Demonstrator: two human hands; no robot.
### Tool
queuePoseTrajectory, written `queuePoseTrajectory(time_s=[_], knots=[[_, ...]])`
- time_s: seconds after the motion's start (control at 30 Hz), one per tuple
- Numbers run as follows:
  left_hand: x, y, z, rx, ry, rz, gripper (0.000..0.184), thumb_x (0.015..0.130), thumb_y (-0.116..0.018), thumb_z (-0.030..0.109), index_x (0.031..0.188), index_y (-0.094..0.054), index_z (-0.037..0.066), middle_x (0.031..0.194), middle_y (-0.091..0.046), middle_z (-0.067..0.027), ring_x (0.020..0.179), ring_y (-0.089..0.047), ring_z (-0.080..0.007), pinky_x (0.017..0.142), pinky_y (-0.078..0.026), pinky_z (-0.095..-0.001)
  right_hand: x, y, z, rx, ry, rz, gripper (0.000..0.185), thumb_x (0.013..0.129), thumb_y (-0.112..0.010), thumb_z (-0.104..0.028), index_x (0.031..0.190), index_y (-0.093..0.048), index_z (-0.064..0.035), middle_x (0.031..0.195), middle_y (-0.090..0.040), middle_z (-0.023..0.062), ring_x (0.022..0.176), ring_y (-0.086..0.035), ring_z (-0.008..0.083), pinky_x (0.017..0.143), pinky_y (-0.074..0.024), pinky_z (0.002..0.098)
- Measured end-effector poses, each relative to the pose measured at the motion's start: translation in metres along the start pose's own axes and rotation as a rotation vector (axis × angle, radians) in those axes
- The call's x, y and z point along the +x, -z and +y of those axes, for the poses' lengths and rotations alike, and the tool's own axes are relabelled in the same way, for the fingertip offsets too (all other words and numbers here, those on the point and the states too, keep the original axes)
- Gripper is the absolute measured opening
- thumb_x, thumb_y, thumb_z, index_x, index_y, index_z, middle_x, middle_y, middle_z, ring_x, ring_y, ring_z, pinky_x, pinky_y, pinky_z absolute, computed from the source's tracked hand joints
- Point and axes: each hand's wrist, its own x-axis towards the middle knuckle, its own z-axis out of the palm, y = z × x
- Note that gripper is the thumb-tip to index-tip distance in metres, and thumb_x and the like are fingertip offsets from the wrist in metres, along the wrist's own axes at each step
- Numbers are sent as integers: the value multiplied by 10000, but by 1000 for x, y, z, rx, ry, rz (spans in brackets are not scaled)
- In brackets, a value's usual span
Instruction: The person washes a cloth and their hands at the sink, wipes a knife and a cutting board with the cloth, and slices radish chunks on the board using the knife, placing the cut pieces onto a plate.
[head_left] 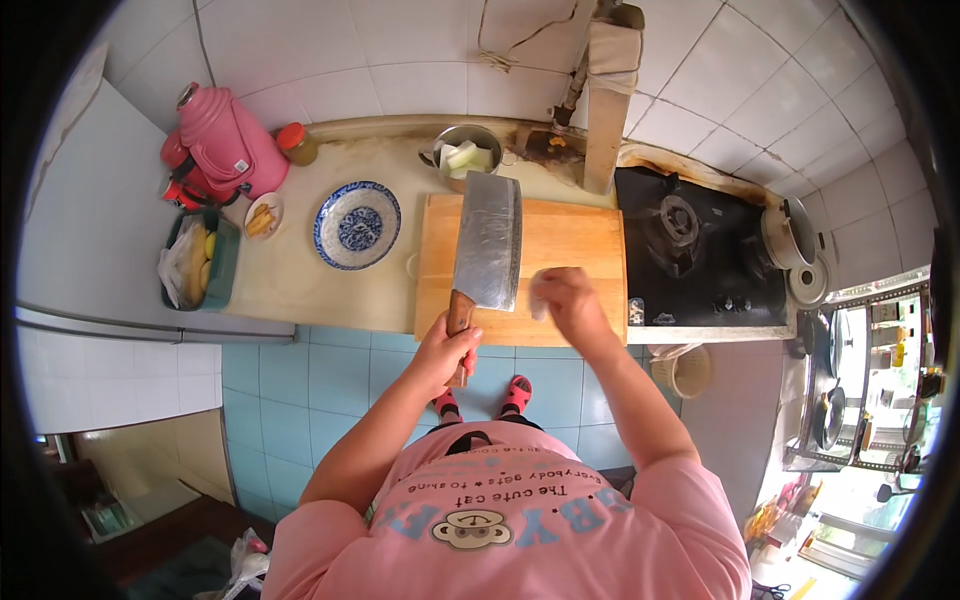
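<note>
A cleaver is held up by its wooden handle in my left hand, its wide blade pointing away from me over the cutting board. My right hand is above the board's right part, to the right of the blade and apart from it. Its fingers are closed on a small whitish cloth or tissue, which is blurred. Behind the board stands a metal pot with pale green pieces in it. A blue-and-white bowl rests on the counter left of the board.
A black gas stove lies right of the board, with a pot at its right edge. At the left are a pink thermos, a red-lidded jar, a small dish and a green bin of produce.
</note>
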Motion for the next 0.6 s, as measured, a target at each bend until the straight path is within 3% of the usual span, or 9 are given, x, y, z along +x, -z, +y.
queuePoseTrajectory(time_s=[0.07, 0.13, 0.27, 0.43, 0.6], knots=[[2, 2, -3, 43, -1, -12, 212, 948, -623, 146, 1024, -438, 76, 752, -516, -25, 556, -514, -112, 493, -466, -297, -11, 9, 8, -10, -180, 179, 293, 716, -636, 173, 906, -703, -40, 1079, -654, 151, 960, -642, 348, 798, -561, 392], [2, -2, -8, 83, 4, -23, 218, 949, -628, 151, 1034, -437, 88, 753, -512, -28, 551, -504, -122, 506, -461, -310, -8, 16, -11, 16, -212, 212, 308, 724, -638, 179, 922, -715, -43, 1077, -652, 154, 977, -641, 355, 795, -564, 391], [3, -10, -6, 122, 23, -65, 207, 950, -620, 135, 1033, -437, 85, 718, -503, -24, 539, -504, -126, 508, -452, -306, 1, -1, -45, 81, 90, 127, 337, 732, -701, 112, 1008, -738, -78, 1083, -651, 117, 940, -631, 326, 822, -548, 394], [-8, -4, -1, 85, 46, -166, 179, 952, -598, 100, 1033, -439, 90, 689, -492, -19, 537, -501, -123, 513, -448, -311, 19, 3, -26, 68, 57, 182, 278, 730, -748, 32, 975, -766, -99, 1056, -681, 95, 914, -624, 292, 807, -534, 371], [-21, 0, 11, 102, 82, -198, 187, 938, -596, 83, 1015, -426, 70, 709, -498, -20, 523, -505, -116, 511, -462, -302, 68, 18, 20, -69, 119, 331, 217, 782, -734, 4, 983, -751, -76, 1031, -675, 121, 944, -639, 317, 813, -543, 373]])
